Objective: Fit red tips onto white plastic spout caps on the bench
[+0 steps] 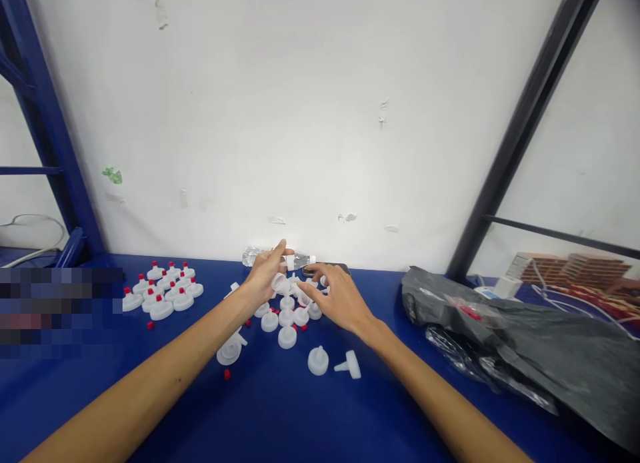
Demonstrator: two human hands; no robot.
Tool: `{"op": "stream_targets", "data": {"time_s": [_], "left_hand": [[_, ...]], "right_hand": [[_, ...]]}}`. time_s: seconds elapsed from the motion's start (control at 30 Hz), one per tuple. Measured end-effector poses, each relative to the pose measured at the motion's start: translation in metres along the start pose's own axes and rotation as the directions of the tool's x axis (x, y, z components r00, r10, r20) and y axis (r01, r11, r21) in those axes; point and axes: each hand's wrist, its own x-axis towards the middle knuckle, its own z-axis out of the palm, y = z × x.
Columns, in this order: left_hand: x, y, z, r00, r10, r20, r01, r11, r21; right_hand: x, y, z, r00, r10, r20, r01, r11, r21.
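Note:
A loose cluster of white nozzle caps [287,318] lies on the blue table, with small red tips [227,374] scattered among and beside them. My left hand [265,276] is at the far left of the cluster, its fingers closed on a white nozzle cap [279,284]. Over the right side of the same pile, my right hand [343,296] has its thumb and fingers apart, close to several caps. Nearer to me are a white cap standing upright [318,361] and another on its side [351,365].
White caps with red tips [161,308] stand grouped at the left. A clear plastic bottle [251,256] and a dark phone-like object [344,268] lie by the wall. Grey plastic bags [540,336] cover the right side. Metal posts [520,136] rise at both sides.

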Motion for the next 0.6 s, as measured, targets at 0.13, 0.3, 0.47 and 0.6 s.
{"op": "stream_targets", "data": {"time_s": [0.13, 0.3, 0.47, 0.6], "left_hand": [[-0.006, 0.0, 0.008, 0.998, -0.038, 0.05, 0.045, 0.99, -0.132], [-0.009, 0.0, 0.014, 0.996, -0.063, 0.064, 0.077, 0.969, -0.236], [-0.008, -0.002, 0.015, 0.997, -0.071, 0.034, 0.077, 0.962, -0.264], [-0.005, -0.004, 0.014, 0.999, -0.043, -0.015, 0.037, 0.967, -0.253]], "right_hand": [[0.001, -0.012, 0.002, 0.998, 0.017, 0.053, -0.026, 0.984, 0.178], [0.001, -0.019, 0.005, 0.993, 0.075, 0.091, -0.107, 0.899, 0.425], [0.003, -0.016, 0.005, 0.983, 0.143, 0.116, -0.183, 0.835, 0.52], [0.002, -0.015, 0.004, 0.991, 0.123, 0.045, -0.131, 0.898, 0.419]]}}
